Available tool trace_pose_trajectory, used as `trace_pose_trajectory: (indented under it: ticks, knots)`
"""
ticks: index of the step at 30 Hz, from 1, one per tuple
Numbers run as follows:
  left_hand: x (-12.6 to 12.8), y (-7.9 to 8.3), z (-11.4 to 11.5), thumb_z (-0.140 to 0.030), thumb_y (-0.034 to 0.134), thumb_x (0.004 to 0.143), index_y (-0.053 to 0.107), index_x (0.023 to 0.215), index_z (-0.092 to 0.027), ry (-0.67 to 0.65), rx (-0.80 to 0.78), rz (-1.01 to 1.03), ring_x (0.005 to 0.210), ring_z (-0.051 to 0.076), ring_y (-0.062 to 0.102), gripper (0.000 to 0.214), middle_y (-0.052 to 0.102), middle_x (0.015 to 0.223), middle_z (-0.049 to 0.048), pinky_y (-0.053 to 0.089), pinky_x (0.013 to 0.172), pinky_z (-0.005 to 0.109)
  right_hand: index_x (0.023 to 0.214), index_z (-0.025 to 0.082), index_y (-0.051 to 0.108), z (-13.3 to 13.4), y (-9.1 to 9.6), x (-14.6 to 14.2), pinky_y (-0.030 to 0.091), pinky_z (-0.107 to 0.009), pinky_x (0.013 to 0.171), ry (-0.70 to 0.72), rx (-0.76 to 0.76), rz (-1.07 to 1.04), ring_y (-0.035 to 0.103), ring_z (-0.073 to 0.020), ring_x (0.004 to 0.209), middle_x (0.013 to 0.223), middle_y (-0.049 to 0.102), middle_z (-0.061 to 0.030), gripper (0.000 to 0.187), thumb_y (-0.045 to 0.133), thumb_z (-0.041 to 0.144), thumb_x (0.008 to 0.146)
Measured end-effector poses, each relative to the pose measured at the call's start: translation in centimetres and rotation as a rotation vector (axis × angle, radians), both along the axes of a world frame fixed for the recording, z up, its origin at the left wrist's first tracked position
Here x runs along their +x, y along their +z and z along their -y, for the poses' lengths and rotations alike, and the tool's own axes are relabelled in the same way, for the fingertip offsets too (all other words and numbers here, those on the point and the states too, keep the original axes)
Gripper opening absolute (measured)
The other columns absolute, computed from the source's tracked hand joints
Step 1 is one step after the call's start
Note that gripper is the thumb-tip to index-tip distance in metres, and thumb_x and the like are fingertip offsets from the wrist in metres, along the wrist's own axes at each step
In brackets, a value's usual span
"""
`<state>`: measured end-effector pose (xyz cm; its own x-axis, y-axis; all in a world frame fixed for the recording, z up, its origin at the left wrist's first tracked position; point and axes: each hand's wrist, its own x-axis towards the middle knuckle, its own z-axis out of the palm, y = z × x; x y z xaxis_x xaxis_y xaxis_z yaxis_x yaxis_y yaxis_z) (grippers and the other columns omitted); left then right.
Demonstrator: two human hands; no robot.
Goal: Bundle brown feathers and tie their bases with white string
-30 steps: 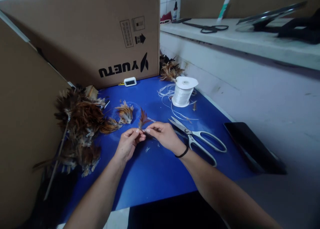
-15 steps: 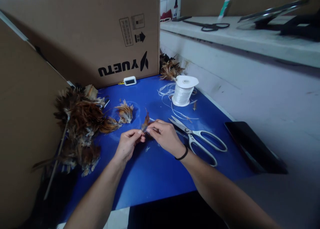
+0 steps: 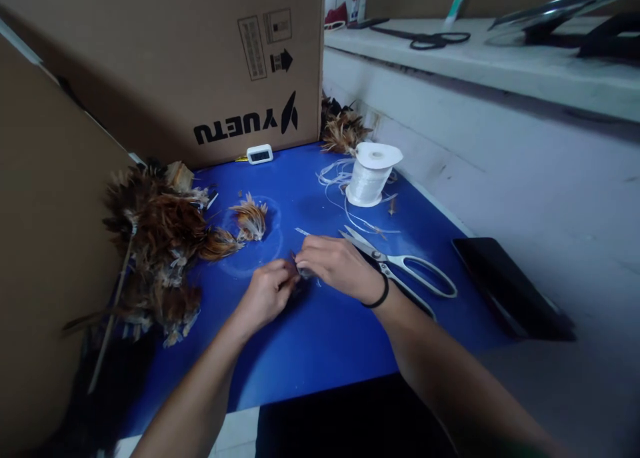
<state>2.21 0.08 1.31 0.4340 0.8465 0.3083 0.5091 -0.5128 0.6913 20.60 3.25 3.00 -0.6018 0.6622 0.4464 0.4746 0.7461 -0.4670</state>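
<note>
1. Locate the small, dark brown feather piece (image 3: 294, 257): it sits between your two hands, on your side of the white plastic spool of translucent cord (image 3: 371, 181) and to that spool's left. Most of it is hidden by your fingers.
2. Check your bare left hand (image 3: 273, 288): its fingers curl together against the thumb and appear to pinch the feather piece, though the contact itself is covered.
3. Check your bare right hand (image 3: 337, 266), wearing a thin black wristband (image 3: 379, 298): thumb and forefinger clamp the feather piece from the spool side. You cannot tell the exact pinch point.
4. Expect the feather piece to be very light, with soft, easily ruffled vanes and a stiffer, slender quill that may slip or crease.
5. Take hold at the quill base with fingertip pressure only; avoid squeezing the vanes, which likely bend and split.
6. Note the differences from the earlier frame: the feather tip, upright above your fingertips then, is now nearly covered; your left hand is rolled over, knuckles upward; more of the narrow white strip (image 3: 301, 231), left of the spool on your side, is exposed. The silver metal scissors (image 3: 379, 256) remain on your side of the spool.
</note>
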Motion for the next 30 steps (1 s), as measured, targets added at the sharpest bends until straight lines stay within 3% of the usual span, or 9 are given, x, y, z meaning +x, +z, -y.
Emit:
trace_pose_trajectory:
  ticks: [3, 5, 8, 11, 14, 16, 21, 26, 30]
  knots:
    - [-0.3, 1.0, 0.0, -0.022, 0.051, 0.085, 0.066, 0.068, -0.016, -0.148, -0.174, 0.064, 0.07, 0.013, 0.058, 0.023, 0.062, 0.072, 0.0048, 0.044, 0.068, 0.025, 0.078, 0.016, 0.067, -0.9, 0.1, 0.6, 0.042, -0.025, 0.07, 0.126, -0.347, -0.158, 0.055, -0.0103, 0.071, 0.078, 0.061, -0.0009, 0.015, 0.055, 0.021, 0.084]
    - [-0.5, 1.4, -0.1, -0.026, 0.054, 0.084, 0.067, 0.067, -0.015, -0.181, -0.312, 0.173, 0.069, 0.014, 0.058, 0.024, 0.063, 0.07, 0.0055, 0.045, 0.068, 0.026, 0.076, 0.016, 0.067, -1.3, -0.2, 0.7, 0.043, -0.024, 0.062, 0.165, -0.616, -0.267, 0.054, -0.0096, 0.062, 0.069, 0.06, 0.0006, 0.012, 0.061, 0.026, 0.079]
    - [-0.7, 1.2, -0.3, -0.027, 0.058, 0.081, 0.068, 0.065, -0.014, -0.098, -0.417, 0.403, 0.071, 0.016, 0.058, 0.024, 0.063, 0.067, 0.0064, 0.045, 0.069, 0.028, 0.076, 0.014, 0.066, -1.8, -1.0, 0.2, 0.039, -0.023, 0.053, 0.152, -0.916, -0.475, 0.05, -0.0085, 0.053, 0.062, 0.06, 0.0016, 0.017, 0.065, 0.031, 0.072]
    - [-0.6, 0.3, -0.6, -0.027, 0.062, 0.078, 0.068, 0.067, -0.013, 0.03, -0.47, 0.624, 0.063, 0.013, 0.056, 0.019, 0.06, 0.065, 0.0046, 0.045, 0.064, 0.027, 0.071, 0.014, 0.065, -1.8, -1.7, -1.1, 0.041, -0.024, 0.056, 0.09, -0.988, -0.69, 0.051, -0.0088, 0.055, 0.063, 0.061, 0.0015, 0.018, 0.071, 0.028, 0.062]
    - [-0.6, -0.5, -1.0, -0.028, 0.065, 0.075, 0.069, 0.073, -0.014, 0.152, -0.446, 0.732, 0.057, 0.011, 0.054, 0.014, 0.061, 0.066, 0.0025, 0.045, 0.059, 0.026, 0.074, 0.013, 0.066, -1.4, -2.1, -2.4, 0.042, -0.025, 0.062, -0.02, -0.908, -0.749, 0.054, -0.0098, 0.06, 0.067, 0.063, 0.0001, 0.017, 0.07, 0.023, 0.062]
    - [-0.6, -0.7, -1.1, -0.029, 0.064, 0.075, 0.068, 0.071, -0.014, 0.23, -0.357, 0.685, 0.058, 0.012, 0.055, 0.015, 0.061, 0.066, 0.0022, 0.045, 0.059, 0.026, 0.074, 0.013, 0.066, -0.9, -2.2, -2.8, 0.041, -0.025, 0.06, -0.084, -0.791, -0.683, 0.053, -0.0096, 0.059, 0.066, 0.063, -0.0001, 0.013, 0.067, 0.024, 0.067]
    - [-0.6, -0.5, -1.1, -0.023, 0.057, 0.079, 0.065, 0.06, -0.016, 0.331, 0.026, 0.227, 0.068, 0.014, 0.058, 0.022, 0.064, 0.069, 0.0033, 0.044, 0.066, 0.025, 0.075, 0.016, 0.066, 0.6, -1.6, -2.5, 0.039, -0.022, 0.059, -0.101, -0.333, -0.374, 0.049, -0.0083, 0.058, 0.067, 0.06, 0.0006, 0.012, 0.056, 0.018, 0.079]
    - [-0.5, -1.0, -0.8, -0.012, 0.05, 0.081, 0.064, 0.069, -0.015, 0.153, 0.195, -0.056, 0.068, 0.013, 0.057, 0.019, 0.062, 0.073, 0.0048, 0.044, 0.064, 0.024, 0.081, 0.015, 0.063, 0.7, -0.6, -1.4, 0.037, -0.025, 0.065, -0.059, 0.056, 0.027, 0.052, -0.0122, 0.07, 0.079, 0.059, -0.0036, 0.02, 0.044, 0.014, 0.088]
    - [-0.6, -0.7, -0.8, -0.014, 0.049, 0.084, 0.065, 0.074, -0.015, -0.007, 0.104, -0.103, 0.068, 0.012, 0.056, 0.019, 0.061, 0.075, 0.0054, 0.044, 0.064, 0.024, 0.08, 0.017, 0.064, -0.1, -0.4, -0.6, 0.036, -0.025, 0.065, -0.008, 0.055, 0.078, 0.051, -0.0119, 0.071, 0.078, 0.056, -0.0022, 0.019, 0.046, 0.015, 0.088]
